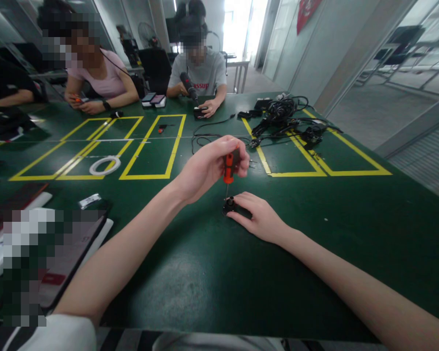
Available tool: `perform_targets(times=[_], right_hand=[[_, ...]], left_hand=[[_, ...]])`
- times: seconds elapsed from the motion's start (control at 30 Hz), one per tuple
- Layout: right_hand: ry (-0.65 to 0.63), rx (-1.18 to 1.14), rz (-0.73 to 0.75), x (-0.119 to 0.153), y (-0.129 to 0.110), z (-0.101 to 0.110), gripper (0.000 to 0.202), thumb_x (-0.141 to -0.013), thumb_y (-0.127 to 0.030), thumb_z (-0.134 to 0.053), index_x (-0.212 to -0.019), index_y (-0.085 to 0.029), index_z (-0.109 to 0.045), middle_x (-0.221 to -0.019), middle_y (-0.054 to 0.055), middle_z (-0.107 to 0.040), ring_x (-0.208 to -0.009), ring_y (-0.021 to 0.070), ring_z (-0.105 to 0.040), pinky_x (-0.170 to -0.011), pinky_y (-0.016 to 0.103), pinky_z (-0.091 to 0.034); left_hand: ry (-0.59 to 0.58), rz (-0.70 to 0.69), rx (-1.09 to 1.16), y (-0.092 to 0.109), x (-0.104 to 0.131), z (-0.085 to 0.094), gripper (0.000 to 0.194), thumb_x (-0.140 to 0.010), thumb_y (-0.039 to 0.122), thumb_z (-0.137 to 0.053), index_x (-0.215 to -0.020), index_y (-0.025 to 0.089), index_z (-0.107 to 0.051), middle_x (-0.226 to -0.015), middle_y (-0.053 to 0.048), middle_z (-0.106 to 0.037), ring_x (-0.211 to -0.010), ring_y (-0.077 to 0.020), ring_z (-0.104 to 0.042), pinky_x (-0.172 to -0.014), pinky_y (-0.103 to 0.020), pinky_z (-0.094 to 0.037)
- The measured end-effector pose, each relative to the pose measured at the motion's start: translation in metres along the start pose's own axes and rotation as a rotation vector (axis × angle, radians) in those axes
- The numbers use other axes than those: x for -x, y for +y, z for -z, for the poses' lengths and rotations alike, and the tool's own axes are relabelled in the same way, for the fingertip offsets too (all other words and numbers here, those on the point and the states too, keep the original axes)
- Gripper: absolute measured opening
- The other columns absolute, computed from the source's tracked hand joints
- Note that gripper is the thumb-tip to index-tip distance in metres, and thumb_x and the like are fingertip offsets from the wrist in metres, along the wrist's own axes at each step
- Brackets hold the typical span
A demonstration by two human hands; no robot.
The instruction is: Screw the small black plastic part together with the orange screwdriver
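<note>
My left hand [207, 168] is closed around the orange and black handle of a screwdriver [229, 174], held upright with its thin shaft pointing down. The shaft's tip reaches a small black part [227, 208] on the green table [190, 234]; whether it sits in a screw is too small to tell. Thumb and fingers of my right hand [259, 215] pinch that black part from the right, holding it against the tabletop. A short round post stands up from the part, and some of it is hidden by my fingers.
A tangle of black cables [281, 114] lies at the back right. A white ring of tape [105, 165] rests left of centre among yellow tape outlines. Devices and a small packet [89, 201] are at the left. Across the table, a person holds a power drill [189, 87]; other people sit at left.
</note>
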State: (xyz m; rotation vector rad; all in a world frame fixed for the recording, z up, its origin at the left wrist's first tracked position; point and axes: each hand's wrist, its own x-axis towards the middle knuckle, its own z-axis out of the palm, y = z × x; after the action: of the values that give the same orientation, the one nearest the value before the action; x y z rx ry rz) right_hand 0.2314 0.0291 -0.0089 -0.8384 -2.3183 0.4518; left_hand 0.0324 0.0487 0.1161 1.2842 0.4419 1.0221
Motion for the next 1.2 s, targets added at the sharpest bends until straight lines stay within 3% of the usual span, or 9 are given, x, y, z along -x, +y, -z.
perform_targets(times=[0.1, 0.2, 0.27, 0.47, 0.63, 0.73, 0.83, 1.03, 1.2], right_hand=[[-0.013, 0.021, 0.001, -0.0014, -0.0019, 0.0006, 0.021, -0.108, -0.037, -0.062, -0.109, -0.018, -0.071, -0.105, 0.013, -0.076, -0.099, 0.0281, -0.071, -0.088, 0.042, -0.061], [-0.026, 0.056, 0.008, -0.002, -0.0018, 0.0009, 0.022, -0.108, -0.038, -0.061, -0.11, -0.018, -0.071, -0.107, 0.014, -0.075, -0.099, 0.0283, -0.07, -0.088, 0.042, -0.061], [-0.028, 0.092, 0.027, -0.0018, -0.0015, 0.0015, 0.022, -0.109, -0.037, -0.059, -0.11, -0.018, -0.07, -0.108, 0.014, -0.074, -0.098, 0.028, -0.07, -0.087, 0.041, -0.06], [-0.05, 0.206, 0.08, -0.0007, 0.0006, 0.003, 0.027, -0.112, -0.039, -0.053, -0.109, -0.016, -0.068, -0.095, 0.011, -0.07, -0.087, 0.0253, -0.07, -0.078, 0.034, -0.057], [-0.049, 0.242, 0.085, -0.0005, 0.0037, 0.0023, 0.03, -0.113, -0.04, -0.051, -0.113, -0.015, -0.069, -0.093, 0.012, -0.071, -0.086, 0.0255, -0.071, -0.077, 0.033, -0.057], [-0.069, 0.242, 0.066, -0.0001, 0.004, 0.0025, 0.03, -0.113, -0.04, -0.05, -0.114, -0.016, -0.069, -0.092, 0.011, -0.072, -0.083, 0.025, -0.072, -0.077, 0.033, -0.058], [-0.081, 0.235, 0.061, 0.0004, 0.0037, 0.0029, 0.031, -0.113, -0.04, -0.05, -0.116, -0.016, -0.069, -0.092, 0.011, -0.074, -0.081, 0.0249, -0.073, -0.075, 0.032, -0.057], [-0.143, 0.27, -0.024, 0.0019, 0.0042, 0.0023, 0.032, -0.112, -0.04, -0.051, -0.124, -0.016, -0.069, -0.08, 0.008, -0.076, -0.066, 0.0219, -0.072, -0.066, 0.028, -0.051], [-0.181, 0.335, -0.045, 0.0017, 0.0055, 0.0014, 0.033, -0.113, -0.041, -0.051, -0.126, -0.016, -0.067, -0.068, 0.003, -0.072, -0.058, 0.0211, -0.069, -0.06, 0.027, -0.042]], left_hand=[[0.001, -0.024, 0.003, -0.0028, 0.0014, -0.0008, 0.034, -0.085, 0.037, -0.079, -0.089, 0.02, -0.05, -0.086, 0.0, -0.072, -0.075, -0.0133, -0.069, -0.073, -0.025, -0.056], [0.035, -0.025, -0.017, -0.0032, 0.0024, -0.0039, 0.039, -0.087, 0.037, -0.078, -0.089, 0.023, -0.042, -0.072, 0.005, -0.067, -0.053, -0.008, -0.055, -0.055, -0.02, -0.042], [0.07, -0.019, -0.026, -0.0024, 0.0022, -0.0058, 0.032, -0.092, 0.042, -0.072, -0.09, 0.022, -0.046, -0.065, 0.006, -0.061, -0.049, -0.0076, -0.047, -0.05, -0.02, -0.036], [0.034, 0.004, -0.027, -0.0023, -0.0004, -0.0047, 0.035, -0.098, 0.049, -0.058, -0.09, 0.016, -0.064, -0.068, 0.001, -0.057, -0.058, -0.0114, -0.054, -0.057, -0.025, -0.046], [0.031, -0.012, -0.01, -0.006, 0.0002, -0.0054, 0.028, -0.09, 0.037, -0.073, -0.091, 0.02, -0.051, -0.085, 0.001, -0.07, -0.074, -0.0123, -0.068, -0.072, -0.025, -0.055], [0.053, -0.035, -0.009, -0.0061, 0.0008, -0.0074, 0.036, -0.087, 0.035, -0.076, -0.088, 0.022, -0.042, -0.075, 0.004, -0.069, -0.057, -0.0083, -0.058, -0.056, -0.02, -0.043], [0.058, -0.035, -0.002, -0.0042, 0.0008, -0.0079, 0.027, -0.092, 0.039, -0.069, -0.09, 0.022, -0.048, -0.065, 0.005, -0.062, -0.049, -0.0076, -0.046, -0.05, -0.02, -0.034], [-0.001, 0.005, -0.007, -0.0023, 0.0013, -0.004, 0.035, -0.098, 0.046, -0.057, -0.088, 0.015, -0.069, -0.075, -0.003, -0.064, -0.064, -0.0127, -0.059, -0.062, -0.025, -0.05], [-0.024, 0.015, -0.024, -0.0044, 0.0022, -0.0028, 0.026, -0.09, 0.041, -0.073, -0.092, 0.018, -0.061, -0.086, -0.002, -0.071, -0.077, -0.0139, -0.069, -0.074, -0.025, -0.056]])
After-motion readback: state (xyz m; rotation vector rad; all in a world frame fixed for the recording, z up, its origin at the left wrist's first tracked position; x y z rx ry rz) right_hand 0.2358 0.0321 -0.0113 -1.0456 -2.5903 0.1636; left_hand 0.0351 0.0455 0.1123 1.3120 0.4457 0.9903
